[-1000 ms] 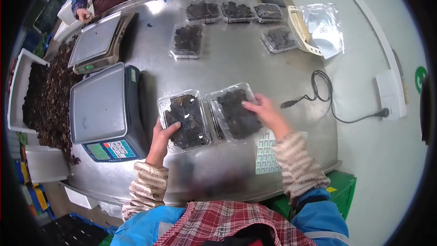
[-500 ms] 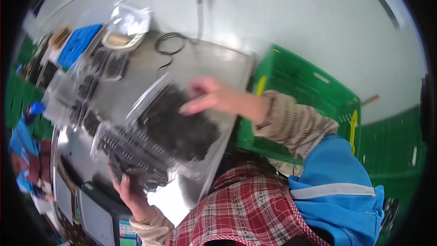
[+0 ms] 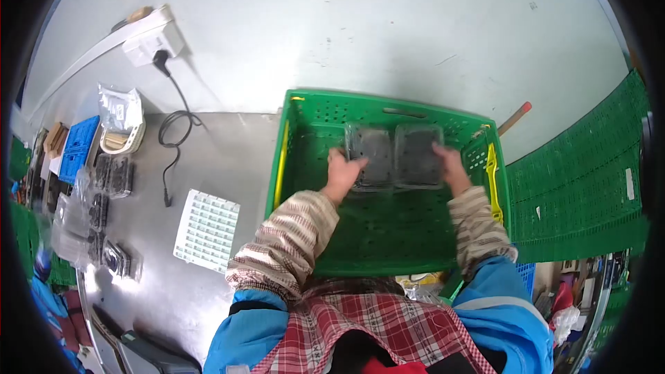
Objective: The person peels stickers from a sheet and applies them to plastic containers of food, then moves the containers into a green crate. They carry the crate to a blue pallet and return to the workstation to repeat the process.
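Observation:
Two clear plastic boxes of dark contents are side by side inside the green crate (image 3: pixel 388 232), toward its far wall. My left hand (image 3: pixel 343 173) grips the left plastic box (image 3: pixel 375 149) by its outer side, with the thumb over its top. On the opposite side, my right hand (image 3: pixel 452 167) is closed on the outer edge of the right plastic box (image 3: pixel 417 156). The inner sides of the two boxes are right against each other. My fingers beneath and behind the boxes are hidden.
Left of the crate, a sheet of labels (image 3: pixel 206 230) lies on the metal table (image 3: pixel 156 235). More filled plastic boxes (image 3: pixel 119 176) stand at the table's left, near a white basket (image 3: pixel 123 140) and a blue crate (image 3: pixel 79 149). A black cable (image 3: pixel 181 131) trails from the wall socket.
My hands have moved from the table to the green crate on the right. Earlier, my left hand held plastic boxes and my right hand was over an open one; now each grips a box.

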### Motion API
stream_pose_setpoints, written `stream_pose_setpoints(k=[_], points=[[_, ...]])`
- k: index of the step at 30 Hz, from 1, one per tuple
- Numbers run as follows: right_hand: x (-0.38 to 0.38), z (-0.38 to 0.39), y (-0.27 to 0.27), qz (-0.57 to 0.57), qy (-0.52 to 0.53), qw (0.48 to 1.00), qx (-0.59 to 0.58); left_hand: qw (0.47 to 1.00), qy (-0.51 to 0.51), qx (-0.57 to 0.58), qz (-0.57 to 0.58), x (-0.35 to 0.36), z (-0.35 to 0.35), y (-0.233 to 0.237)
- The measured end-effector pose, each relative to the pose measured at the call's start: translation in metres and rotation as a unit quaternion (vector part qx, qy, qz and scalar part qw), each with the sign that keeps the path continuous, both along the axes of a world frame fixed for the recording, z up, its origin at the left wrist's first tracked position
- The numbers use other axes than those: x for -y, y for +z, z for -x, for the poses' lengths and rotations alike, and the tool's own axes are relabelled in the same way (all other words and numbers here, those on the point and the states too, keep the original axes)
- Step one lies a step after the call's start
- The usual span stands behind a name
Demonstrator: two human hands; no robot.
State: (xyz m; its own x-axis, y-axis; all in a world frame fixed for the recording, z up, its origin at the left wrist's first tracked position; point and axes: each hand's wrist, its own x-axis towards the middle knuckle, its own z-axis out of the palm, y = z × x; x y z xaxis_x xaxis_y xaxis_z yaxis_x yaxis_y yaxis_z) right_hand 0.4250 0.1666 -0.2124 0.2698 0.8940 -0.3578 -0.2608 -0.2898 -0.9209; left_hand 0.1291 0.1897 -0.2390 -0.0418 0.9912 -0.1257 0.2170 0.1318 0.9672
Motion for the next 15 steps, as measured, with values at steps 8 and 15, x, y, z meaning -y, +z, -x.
stream_pose_setpoints(k=[8, 15], points=[[0.024, -0.070, 0.031, 0.002, -0.029, 0.999, -0.018, 0.996, -0.051, 0.015, 0.069, 0.004, 0.037, 0.057], [0.019, -0.032, 0.007, 0.054, 0.025, 0.676, 0.734, 0.978, 0.153, -0.137, -0.035, 0.044, 0.079, 0.056]])
